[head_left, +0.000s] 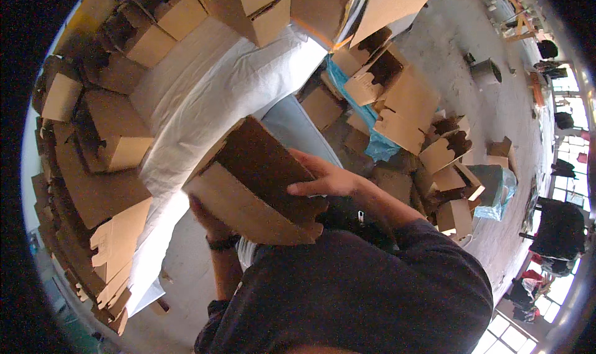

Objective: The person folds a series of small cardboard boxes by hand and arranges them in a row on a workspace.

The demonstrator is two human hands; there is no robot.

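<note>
An open cardboard box (pixel 242 195) is tilted in front of my body, its dark inside partly showing. My right hand (pixel 320 175) grips its right side, with the thumb over the edge and the fingers behind it. Low on the left side, my left hand (pixel 211 220) holds the box from below; most of its fingers are hidden by the cardboard. Notched flaps stick out at the box's near right corner. Just beyond the box runs a table covered with a white cloth (pixel 186 124).
Several open cardboard boxes (pixel 118 130) line the table's left and far side. Flattened cardboard (pixel 121 242) is stacked at the near left. On the floor at right lies a heap of torn boxes (pixel 406 108) with blue plastic film (pixel 380 146). A metal bucket (pixel 486 72) lies farther off.
</note>
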